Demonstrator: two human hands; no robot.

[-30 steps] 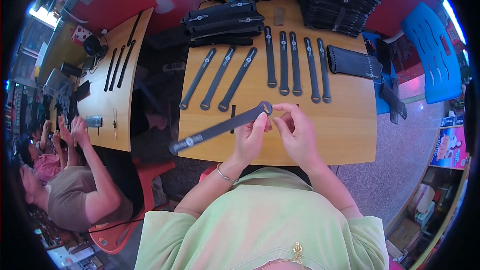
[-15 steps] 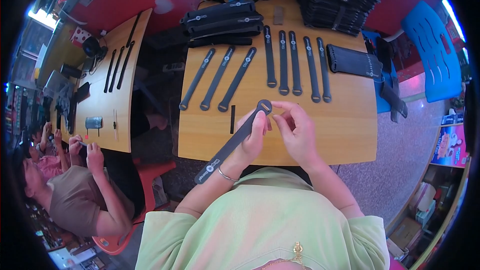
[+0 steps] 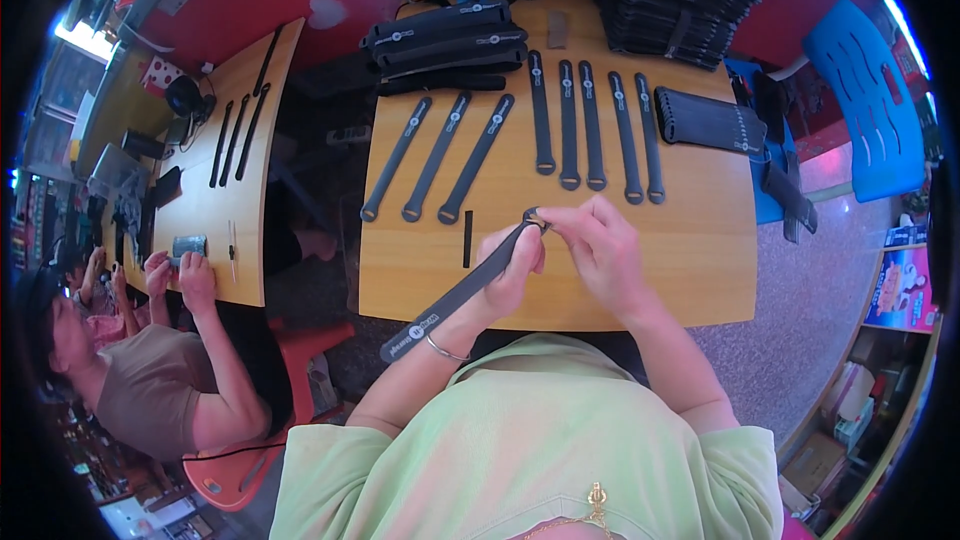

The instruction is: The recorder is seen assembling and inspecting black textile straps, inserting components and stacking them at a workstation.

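Observation:
A dark grey strap [image 3: 455,290] with a slotted round end runs slantwise over my left forearm. My left hand [image 3: 512,265] is closed around it just below that end. At the slotted end my right hand [image 3: 603,252] pinches with thumb and forefinger, touching the strap's rim; whether something small is between the fingertips is hidden. On the wooden table [image 3: 690,270] before me, several like straps [image 3: 478,162] lie in a slanted group on the left and more straps [image 3: 587,130] further right. A short black strip [image 3: 467,239] lies left of my hands.
Stacked bundles of straps [image 3: 445,40] lie at the back left, a tall black stack [image 3: 665,5] at the back right. A dark bundle [image 3: 708,120] sits at the right edge. A blue chair [image 3: 868,105] stands right; a co-worker [image 3: 165,370] sits left at another table [image 3: 245,230].
My right fingers have moved onto the strap's slotted end, which has tilted from facing up. The strap's lower end has shifted slightly left. The co-worker's hands have lowered.

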